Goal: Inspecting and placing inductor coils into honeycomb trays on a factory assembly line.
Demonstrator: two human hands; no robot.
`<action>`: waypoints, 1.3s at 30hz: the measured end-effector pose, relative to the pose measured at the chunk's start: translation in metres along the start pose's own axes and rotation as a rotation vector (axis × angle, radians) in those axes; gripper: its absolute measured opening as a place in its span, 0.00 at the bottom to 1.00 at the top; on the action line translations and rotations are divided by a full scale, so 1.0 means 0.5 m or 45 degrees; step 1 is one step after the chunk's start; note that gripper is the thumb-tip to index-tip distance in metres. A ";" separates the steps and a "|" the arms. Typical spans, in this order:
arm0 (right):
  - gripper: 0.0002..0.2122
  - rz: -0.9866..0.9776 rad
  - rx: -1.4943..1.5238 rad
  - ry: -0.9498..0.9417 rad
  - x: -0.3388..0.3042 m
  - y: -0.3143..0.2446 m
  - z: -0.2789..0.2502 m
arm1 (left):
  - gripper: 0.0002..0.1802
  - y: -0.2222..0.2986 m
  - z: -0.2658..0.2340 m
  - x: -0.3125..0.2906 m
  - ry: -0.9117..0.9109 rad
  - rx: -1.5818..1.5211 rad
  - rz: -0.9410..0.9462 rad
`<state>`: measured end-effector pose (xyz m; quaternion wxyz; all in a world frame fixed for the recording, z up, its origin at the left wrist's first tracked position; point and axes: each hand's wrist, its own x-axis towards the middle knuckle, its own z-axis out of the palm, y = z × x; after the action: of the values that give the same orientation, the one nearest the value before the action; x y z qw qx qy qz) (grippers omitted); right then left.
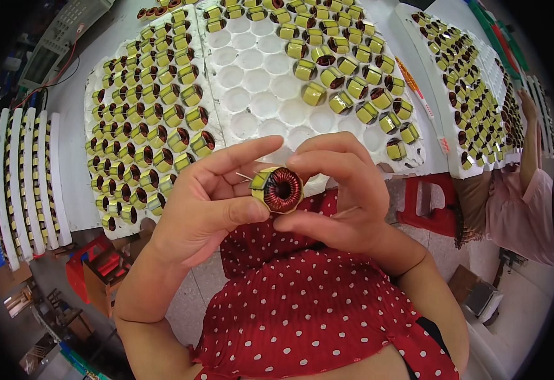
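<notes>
A toroidal coil [294, 201], wound with dark red copper wire and partly wrapped in yellow tape, is held up in front of my body. Its ring hole faces me, and thin wire leads stick out at its left. My left hand [207, 206] pinches the coil's left side between thumb and fingers, with the index finger stretched out above. Around its right side curve the fingers and thumb of my right hand [346, 190], their tips at the upper and lower rim. Beyond my hands lies a white foam tray [245, 82] with round pockets, partly filled with similar coils.
Another foam tray [92, 95] full of coils adjoins on the left; stacked trays [33, 183] stand farther left. At right are an orange-and-white pen [416, 88], another coil tray [451, 126], a red stool [432, 206] and a person's arm [530, 133]. A grey instrument [55, 50] sits far left.
</notes>
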<state>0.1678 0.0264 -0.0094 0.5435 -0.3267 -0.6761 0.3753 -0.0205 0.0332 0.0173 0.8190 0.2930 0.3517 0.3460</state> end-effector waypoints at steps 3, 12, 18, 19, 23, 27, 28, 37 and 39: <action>0.20 -0.037 -0.034 -0.011 -0.002 0.004 -0.003 | 0.39 -0.003 -0.008 -0.001 0.024 -0.027 -0.045; 0.18 -0.042 -0.029 0.000 -0.001 0.008 0.006 | 0.34 -0.005 -0.011 -0.006 0.070 -0.051 -0.106; 0.18 -0.133 -0.099 0.012 -0.001 0.014 0.010 | 0.32 -0.008 -0.009 -0.009 0.037 -0.011 -0.040; 0.18 -0.132 -0.097 0.009 -0.003 0.014 0.012 | 0.32 -0.008 -0.006 -0.009 0.041 -0.013 -0.040; 0.18 -0.189 -0.186 0.031 -0.005 0.012 0.017 | 0.29 -0.011 0.008 -0.016 0.139 -0.003 -0.027; 0.18 -0.273 -0.277 0.052 -0.009 0.015 0.021 | 0.27 -0.012 0.011 -0.017 0.131 0.013 -0.006; 0.18 -0.273 -0.275 0.051 -0.009 0.016 0.021 | 0.27 -0.012 0.012 -0.018 0.134 0.012 -0.006; 0.18 -0.304 -0.294 0.035 -0.011 0.021 0.022 | 0.26 -0.010 0.019 -0.019 0.180 -0.142 -0.008; 0.19 -0.243 -0.304 0.003 -0.007 0.014 0.019 | 0.26 -0.013 0.015 -0.019 0.153 -0.150 -0.012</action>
<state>0.1595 0.0254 -0.0186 0.5348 -0.3237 -0.7431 0.2386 -0.0172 0.0202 0.0208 0.8140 0.2213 0.3806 0.3790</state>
